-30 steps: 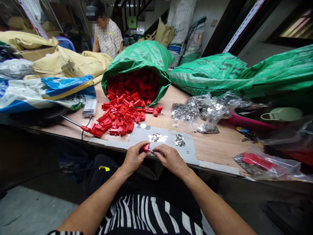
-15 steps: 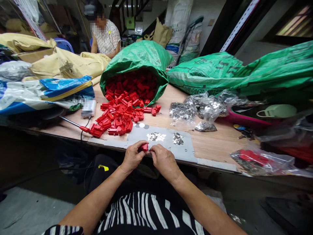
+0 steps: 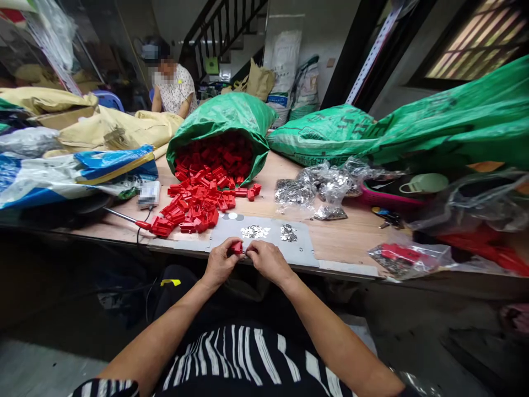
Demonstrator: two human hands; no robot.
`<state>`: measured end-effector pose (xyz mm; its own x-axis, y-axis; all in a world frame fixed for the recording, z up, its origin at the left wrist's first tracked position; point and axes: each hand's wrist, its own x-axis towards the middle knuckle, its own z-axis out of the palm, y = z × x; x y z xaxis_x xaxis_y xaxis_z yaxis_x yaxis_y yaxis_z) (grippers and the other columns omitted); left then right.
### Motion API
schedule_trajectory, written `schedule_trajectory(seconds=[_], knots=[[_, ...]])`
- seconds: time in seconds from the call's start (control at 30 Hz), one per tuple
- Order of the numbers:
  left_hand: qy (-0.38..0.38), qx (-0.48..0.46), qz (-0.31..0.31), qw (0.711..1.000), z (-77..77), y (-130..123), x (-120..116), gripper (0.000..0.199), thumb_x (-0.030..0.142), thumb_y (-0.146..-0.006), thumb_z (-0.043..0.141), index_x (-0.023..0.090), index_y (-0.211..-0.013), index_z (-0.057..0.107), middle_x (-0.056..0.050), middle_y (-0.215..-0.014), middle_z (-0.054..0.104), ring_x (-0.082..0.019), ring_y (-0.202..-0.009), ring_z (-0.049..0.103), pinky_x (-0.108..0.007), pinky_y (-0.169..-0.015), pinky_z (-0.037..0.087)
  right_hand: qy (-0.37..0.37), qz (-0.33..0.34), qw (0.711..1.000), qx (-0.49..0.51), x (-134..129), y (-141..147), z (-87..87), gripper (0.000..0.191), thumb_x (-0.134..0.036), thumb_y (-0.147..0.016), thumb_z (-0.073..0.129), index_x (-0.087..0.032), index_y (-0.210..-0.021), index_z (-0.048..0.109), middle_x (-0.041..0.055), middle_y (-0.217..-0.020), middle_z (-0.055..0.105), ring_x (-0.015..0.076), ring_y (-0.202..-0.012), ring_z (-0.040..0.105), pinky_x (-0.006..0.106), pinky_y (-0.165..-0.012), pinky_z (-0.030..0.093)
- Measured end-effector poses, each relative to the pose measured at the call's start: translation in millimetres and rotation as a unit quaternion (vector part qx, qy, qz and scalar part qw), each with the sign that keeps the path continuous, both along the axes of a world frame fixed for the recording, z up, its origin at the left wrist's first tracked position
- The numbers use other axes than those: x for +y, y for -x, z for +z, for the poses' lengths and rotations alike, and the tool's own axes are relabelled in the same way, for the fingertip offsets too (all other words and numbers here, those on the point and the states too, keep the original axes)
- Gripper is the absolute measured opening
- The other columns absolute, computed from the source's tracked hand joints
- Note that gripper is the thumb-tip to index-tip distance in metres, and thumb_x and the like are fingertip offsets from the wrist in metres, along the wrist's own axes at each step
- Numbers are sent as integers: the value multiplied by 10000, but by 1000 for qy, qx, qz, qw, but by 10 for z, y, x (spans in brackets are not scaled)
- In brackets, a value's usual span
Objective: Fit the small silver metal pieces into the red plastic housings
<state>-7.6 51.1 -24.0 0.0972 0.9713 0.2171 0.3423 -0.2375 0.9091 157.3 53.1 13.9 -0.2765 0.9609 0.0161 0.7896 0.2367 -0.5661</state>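
Near the table's front edge, my left hand [image 3: 221, 264] is closed on a small red plastic part [image 3: 237, 247]. My right hand [image 3: 268, 261] is pinched just to its right, with a tiny thin metal piece between the fingertips at the red part's side; its exact shape is too small to make out. Just beyond my hands, two small piles of shiny metal pieces, a wider one [image 3: 255, 231] and a narrower one [image 3: 288, 232], lie on a grey mat [image 3: 306, 242]. A heap of similar red plastic parts [image 3: 194, 205] spreads to the left.
The heap spills from an open green sack [image 3: 231, 110]. Clear bags of metal pieces [image 3: 330, 184] and a pink basket [image 3: 386, 198] stand right. Another green sack [image 3: 330, 132] lies behind. A screwdriver-like rod [image 3: 124, 216] is at left. A person [image 3: 173, 88] sits across the table.
The camera view has tilted up and swung slightly right, so everything sits further left in it. Both hands stay together at the red part, with little visible change in grip.
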Motion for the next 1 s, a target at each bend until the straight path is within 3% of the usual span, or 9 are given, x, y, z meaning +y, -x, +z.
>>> schedule_trajectory(seconds=[0.3, 0.43, 0.5, 0.6, 0.67, 0.73, 0.83, 1.0], knots=[[-1, -31, 0, 1000, -42, 20, -52, 273, 215, -755, 672, 221, -1021, 611, -11, -952, 690, -161, -834, 625, -284, -809, 464, 55, 86, 984, 149, 131, -240, -97, 234, -283, -913, 435, -207, -942, 655, 12, -904, 680, 154, -839, 599, 255, -757, 431], [42, -157, 3, 987, 8, -13, -60, 290, 216, -695, 743, 201, -949, 603, -21, -942, 683, -162, -848, 633, -285, -810, 474, 81, 81, 969, 219, 89, -306, -88, 239, -312, -937, 394, -201, -1035, 582, 2, -822, 608, 118, -633, 516, 251, -651, 419], [83, -275, 11, 958, 73, -40, -83, 330, 221, -682, 761, 204, -951, 570, -8, -928, 680, -148, -832, 645, -268, -784, 486, 85, 82, 964, 238, 44, -324, -47, 210, -310, -945, 384, -205, -1049, 533, -10, -812, 573, 104, -586, 467, 246, -622, 407], [167, -433, 4, 886, 195, -72, -142, 368, 242, -729, 738, 217, -1030, 527, 8, -886, 692, -131, -810, 675, -251, -785, 491, 78, 108, 960, 246, -29, -321, 41, 196, -296, -957, 380, -205, -1090, 490, -30, -738, 527, 111, -619, 469, 247, -650, 402], [228, -501, -26, 834, 261, -88, -187, 297, 261, -752, 725, 192, -974, 539, -4, -846, 704, -150, -836, 695, -267, -830, 493, 74, 126, 961, 235, -72, -300, 97, 249, -283, -963, 385, -205, -1186, 465, -50, -663, 493, 117, -625, 479, 250, -670, 398], [275, -551, -46, 787, 298, -101, -226, 217, 257, -760, 719, 168, -853, 545, -26, -824, 715, -180, -868, 704, -292, -873, 496, 77, 141, 962, 221, -111, -270, 137, 330, -276, -963, 397, -218, -1288, 423, -60, -630, 483, 118, -612, 488, 250, -673, 399], [322, -600, -30, 731, 309, -121, -264, 120, 210, -806, 664, 145, -803, 563, -56, -819, 728, -190, -849, 712, -315, -886, 513, 88, 154, 964, 197, -156, -227, 162, 379, -299, -963, 411, -248, -1338, 417, -49, -647, 518, 125, -607, 512, 252, -653, 410], [374, -625, 0, 685, 313, -136, -293, 108, 166, -886, 534, 98, -856, 612, -68, -772, 728, -163, -745, 714, -310, -846, 544, 76, 155, 968, 180, -197, -193, 154, 352, -332, -962, 420, -264, -1304, 467, -7, -757, 618, 148, -663, 573, 273, -677, 435]])
